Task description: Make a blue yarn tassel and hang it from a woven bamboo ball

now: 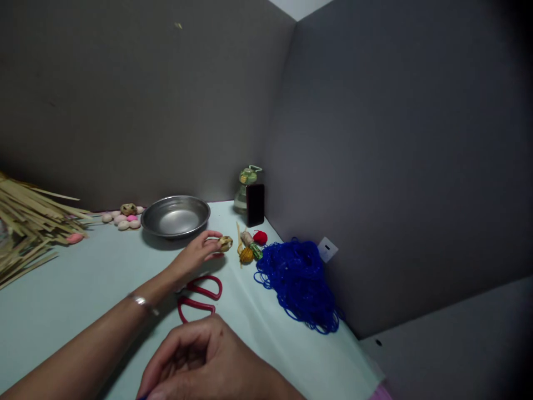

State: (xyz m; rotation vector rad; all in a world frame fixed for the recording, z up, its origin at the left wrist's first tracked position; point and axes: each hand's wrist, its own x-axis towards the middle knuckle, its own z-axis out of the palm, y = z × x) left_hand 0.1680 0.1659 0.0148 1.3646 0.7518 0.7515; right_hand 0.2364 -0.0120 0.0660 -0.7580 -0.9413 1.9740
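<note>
My left hand (204, 247) reaches out over the table, its fingers closed around a small woven straw ball (225, 243). Close to the camera, my right hand (208, 355) is curled, with thumb and fingertips together at the bottom edge. A sliver of blue cord (144, 397) shows at those fingertips; the rest is out of frame. Scissors with red handles (204, 303) lie between my two hands, their blades hidden under my left wrist. Right of the woven ball are small bundles of yarn: mustard (246, 255), red (260, 238), and green (256, 251).
A tangled heap of blue cord (297, 280) lies on the right, against the grey partition (395, 166). A metal bowl (175, 216) stands at the back, near a phone (255, 204) and a green-topped bottle (240, 197). Straw strips (33, 222) and egg-shaped pieces (124, 225) lie left.
</note>
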